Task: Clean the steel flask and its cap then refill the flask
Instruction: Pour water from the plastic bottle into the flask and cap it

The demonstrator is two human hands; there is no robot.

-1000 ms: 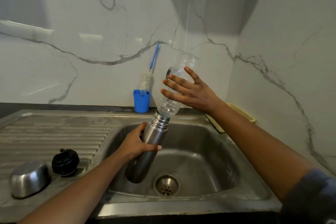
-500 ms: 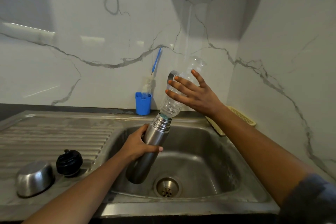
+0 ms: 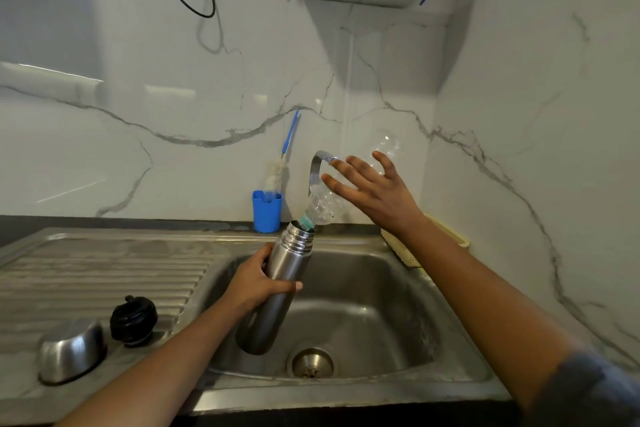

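Head view: left hand (image 3: 258,282) gripped tilted steel flask (image 3: 266,326); right hand (image 3: 377,194), fingers spread straight, steadied upended plastic bottle (image 3: 322,206) at its mouth.

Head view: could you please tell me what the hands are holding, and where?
Left hand grips the flask round its mid-body. Right hand lays straight fingers across the body of the upturned bottle; thumb hidden.
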